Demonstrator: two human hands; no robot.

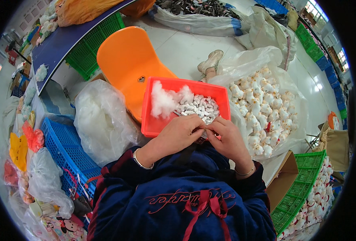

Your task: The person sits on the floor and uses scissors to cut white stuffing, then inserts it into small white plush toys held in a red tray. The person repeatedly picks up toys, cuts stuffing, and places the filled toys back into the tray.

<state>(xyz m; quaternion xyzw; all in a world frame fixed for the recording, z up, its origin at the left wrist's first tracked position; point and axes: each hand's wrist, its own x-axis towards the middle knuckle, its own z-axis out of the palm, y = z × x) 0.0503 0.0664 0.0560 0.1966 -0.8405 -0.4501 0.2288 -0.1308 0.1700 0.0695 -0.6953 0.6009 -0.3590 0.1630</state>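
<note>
Navy top (pixel 158 207) nearest; left hand (pixel 180 129) and right hand (pixel 229 138) meet at the near edge of a red tray (pixel 152 125).
Fingertips come together, anything pinched too hidden to tell; pale pieces (pixel 204 106) and white fluff (pixel 162 101) lie inside, an orange chair (pixel 125 60) beyond, white plush figures (pixel 262 108) rightward.

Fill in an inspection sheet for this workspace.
Surface: shallow red plastic tray, its support unclear.
Job's things: fluffy white stuffing and small whitish pieces in the tray.
Clutter: clear plastic bag of white fluff, left; small white plush figures in a translucent plastic bag, right; blue plastic crate, left.
Hands: bare left hand and bare right hand meet over the tray's near side; anything pinched there is unclear.
Cables: nothing clearly seen.
Surroundings: orange curved chair beyond the tray, leftward; pale tiled floor.
</note>
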